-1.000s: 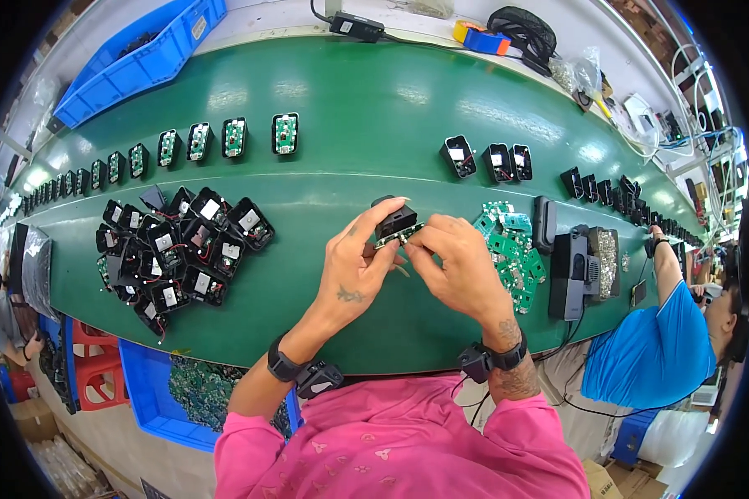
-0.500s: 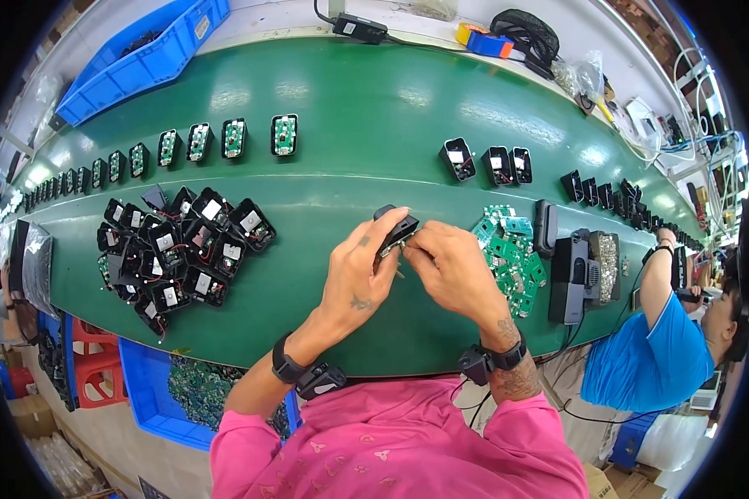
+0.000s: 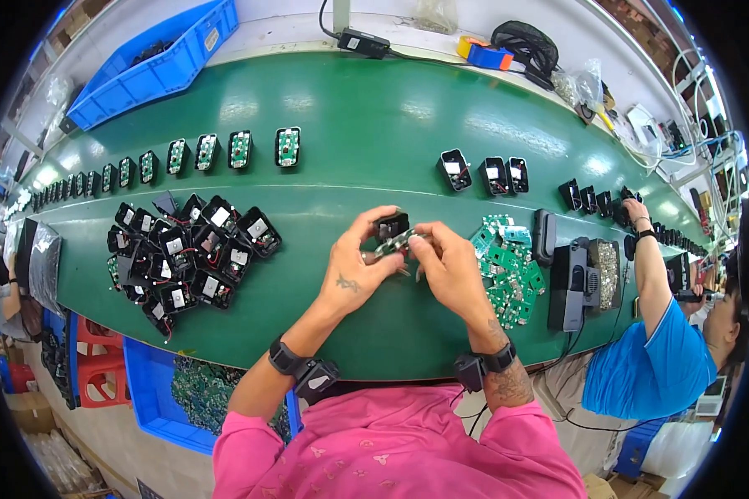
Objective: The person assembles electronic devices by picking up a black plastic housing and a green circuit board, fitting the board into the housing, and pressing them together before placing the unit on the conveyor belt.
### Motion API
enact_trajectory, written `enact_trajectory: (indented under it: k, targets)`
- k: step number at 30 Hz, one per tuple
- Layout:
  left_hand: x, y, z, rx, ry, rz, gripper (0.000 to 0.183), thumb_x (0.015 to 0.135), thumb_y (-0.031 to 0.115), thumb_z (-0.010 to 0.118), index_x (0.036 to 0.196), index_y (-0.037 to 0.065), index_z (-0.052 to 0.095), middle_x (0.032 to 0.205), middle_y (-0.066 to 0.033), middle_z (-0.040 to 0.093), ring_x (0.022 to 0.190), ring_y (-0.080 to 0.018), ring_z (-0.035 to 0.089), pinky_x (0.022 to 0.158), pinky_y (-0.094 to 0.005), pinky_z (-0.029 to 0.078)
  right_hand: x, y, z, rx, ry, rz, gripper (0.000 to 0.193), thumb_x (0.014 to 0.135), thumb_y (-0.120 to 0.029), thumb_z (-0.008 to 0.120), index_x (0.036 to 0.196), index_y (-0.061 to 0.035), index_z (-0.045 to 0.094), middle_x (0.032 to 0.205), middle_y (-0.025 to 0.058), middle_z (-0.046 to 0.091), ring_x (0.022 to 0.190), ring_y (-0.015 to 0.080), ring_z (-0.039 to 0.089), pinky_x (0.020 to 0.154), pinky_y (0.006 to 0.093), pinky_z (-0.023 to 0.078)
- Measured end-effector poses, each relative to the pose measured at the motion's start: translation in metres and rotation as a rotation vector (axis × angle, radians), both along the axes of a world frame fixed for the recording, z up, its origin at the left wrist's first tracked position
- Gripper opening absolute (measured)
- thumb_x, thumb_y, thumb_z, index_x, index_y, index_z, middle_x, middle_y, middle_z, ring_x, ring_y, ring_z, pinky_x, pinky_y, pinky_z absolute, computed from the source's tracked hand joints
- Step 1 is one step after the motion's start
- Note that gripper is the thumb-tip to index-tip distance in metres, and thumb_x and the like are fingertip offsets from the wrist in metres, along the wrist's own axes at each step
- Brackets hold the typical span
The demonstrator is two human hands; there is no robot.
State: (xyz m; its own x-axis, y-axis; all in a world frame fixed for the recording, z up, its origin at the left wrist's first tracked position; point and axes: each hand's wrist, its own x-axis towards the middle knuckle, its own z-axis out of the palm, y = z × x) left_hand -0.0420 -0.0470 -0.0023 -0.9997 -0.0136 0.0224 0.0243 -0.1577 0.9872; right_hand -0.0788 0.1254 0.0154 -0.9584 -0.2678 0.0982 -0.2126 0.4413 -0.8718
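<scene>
My left hand (image 3: 351, 264) is closed around a small black plastic housing (image 3: 392, 223), whose open side shows between thumb and fingers. Against its near edge sits a green circuit board (image 3: 398, 244), tilted. My right hand (image 3: 448, 270) pinches that board's right end between thumb and fingers; its fingertips partly hide it. Whether the board is joined to the housing by wires cannot be made out. To the right of my right hand lies a heap of green circuit boards (image 3: 509, 279). Left of my left hand is a pile of black housings (image 3: 176, 244) with wires and pale square parts inside.
Housings fitted with boards (image 3: 288, 147) form a row at the left back. Three open housings (image 3: 455, 171) stand at the right back. A black device (image 3: 567, 287) and a blue crate (image 3: 146, 79) rest on the green table (image 3: 366, 108). A co-worker's hand (image 3: 635, 211) reaches toward housings at right.
My hands have turned the housing so its opening and the board show more clearly. At the right, the co-worker's arm has reached farther out toward the row of housings.
</scene>
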Motion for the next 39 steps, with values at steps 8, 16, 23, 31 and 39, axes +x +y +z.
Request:
enact_trajectory:
  k: [8, 16, 23, 31, 39]
  targets:
    - [0.001, 0.006, 0.001, -0.061, 0.016, -0.081, 0.068, 0.081, -0.009, 0.071, 0.142, 0.003, 0.044, 0.121, -0.0134, 0.061, 0.107, -0.0162, 0.063, 0.086, -0.0306, 0.059, 0.01, 0.002, 0.012, -0.275, -0.154, 0.131, 0.017, 0.096, -0.012, 0.065, 0.101, 0.0046, 0.064, 0.078, 0.0044, 0.067, 0.069, 0.0067, 0.06, 0.06, 0.026, 0.05]
    - [0.001, 0.0, 0.008, 0.042, -0.036, -0.121, 0.071, 0.078, -0.01, 0.072, 0.142, 0.003, 0.044, 0.124, -0.0134, 0.06, 0.103, -0.0179, 0.067, 0.087, -0.0312, 0.059, -0.001, 0.012, 0.003, -0.416, -0.299, 0.017, 0.019, 0.099, -0.017, 0.063, 0.088, -0.0019, 0.067, 0.067, -0.0035, 0.059, 0.052, 0.002, 0.048, 0.045, 0.02, 0.036]
    - [0.002, 0.008, 0.005, 0.102, -0.042, -0.042, 0.068, 0.077, -0.006, 0.072, 0.14, 0.006, 0.052, 0.122, -0.0143, 0.063, 0.09, -0.0152, 0.069, 0.073, -0.026, 0.058, 0.001, 0.013, 0.012, -0.156, -0.117, 0.216, 0.024, 0.101, -0.019, 0.06, 0.087, 0.0011, 0.064, 0.062, 0.0017, 0.056, 0.058, 0.0048, 0.049, 0.05, 0.0253, 0.037]
    - [0.004, 0.011, -0.002, 0.051, 0.019, 0.039, 0.061, 0.081, -0.003, 0.069, 0.14, 0.008, 0.055, 0.123, -0.0138, 0.064, 0.076, -0.009, 0.068, 0.063, -0.0234, 0.056, 0.012, 0.008, 0.012, -0.139, -0.076, 0.202, 0.018, 0.099, -0.015, 0.061, 0.091, 0.0015, 0.063, 0.062, 0.0012, 0.059, 0.057, 0.0059, 0.056, 0.05, 0.0241, 0.043]
    - [0.01, 0.014, 0.01, -0.242, 0.14, 0.05, 0.058, 0.089, -0.009, 0.056, 0.144, 0.011, 0.053, 0.12, -0.0118, 0.066, 0.089, -0.0151, 0.068, 0.067, -0.0285, 0.059, 0.017, 0.003, 0.021, -0.159, 0.02, 0.106, 0.016, 0.097, -0.011, 0.063, 0.088, 0.002, 0.062, 0.065, 0.0033, 0.064, 0.057, 0.0074, 0.061, 0.049, 0.0236, 0.045]
